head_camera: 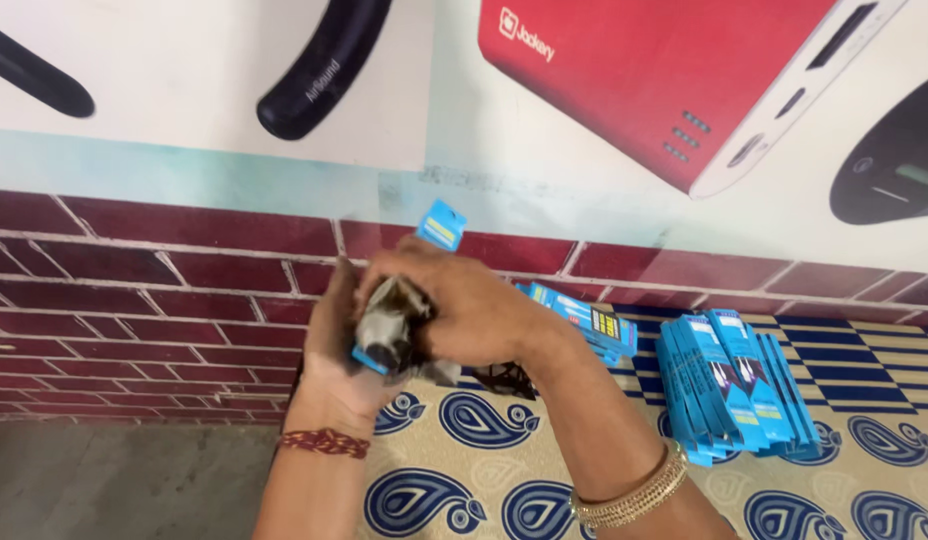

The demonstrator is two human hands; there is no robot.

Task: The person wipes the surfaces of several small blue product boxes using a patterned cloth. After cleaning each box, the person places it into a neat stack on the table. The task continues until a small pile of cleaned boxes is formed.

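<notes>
Seen from above by a camera on the person's head, two bare hands are meeting in the middle of the view, just in front of a wall with a painted dark red brick pattern [164, 300]. The left hand [334, 350], with a red thread band [324, 443] at its wrist, is cupping from below and behind, its fingers curled around a small blue packet [404, 300] with a clear front. The right hand [464, 305], wearing gold bangles [634, 495] at the wrist, is closing over the same packet from above, fingers bent and gripping it. The packet is sitting between both palms, raised above the surface, and its blue top tab [441, 224] is sticking up past the fingers. Below the hands, a cloth with blue paisley shapes on cream [464, 490] is covering the surface. To the right, a stack of matching blue packets [734, 385] is standing on the cloth, and a smaller heap of blue packets [584, 320] is lying just behind the right forearm. Above the bricks, a large poster showing a red rectangular device and black gadgets [644, 80] is filling the wall.
</notes>
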